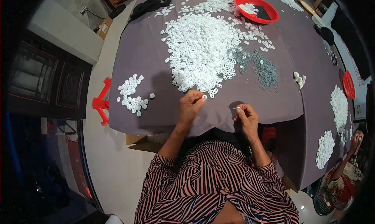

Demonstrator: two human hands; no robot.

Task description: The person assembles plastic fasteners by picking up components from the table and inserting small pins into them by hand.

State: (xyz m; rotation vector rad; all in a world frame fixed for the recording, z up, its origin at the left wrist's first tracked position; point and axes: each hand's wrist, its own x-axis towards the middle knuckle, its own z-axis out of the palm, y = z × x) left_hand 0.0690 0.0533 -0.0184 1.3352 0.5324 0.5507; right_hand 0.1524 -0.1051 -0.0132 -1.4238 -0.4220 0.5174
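Observation:
My left hand (189,108) is closed in a pinch on a small white oval plastic piece (204,97), just in front of a big heap of like white pieces (201,48). The heaped pieces have openings in their faces. To the right, near the table's front edge, my right hand (249,120) pinches a thin, short pin-like piece (235,108), too small to make out fully. Beyond that hand lies a pile of thin grey-green pins (266,71). A smaller group of white pieces (133,93) lies left of my left hand.
A red bowl (274,15) with white pieces and something dark stands at the back. A crumpled white scrap (299,80) lies on the grey-brown tablecloth (289,103). Another person's hand (356,141) is at far right, near more white pieces (325,149). A red stool (100,102) stands left.

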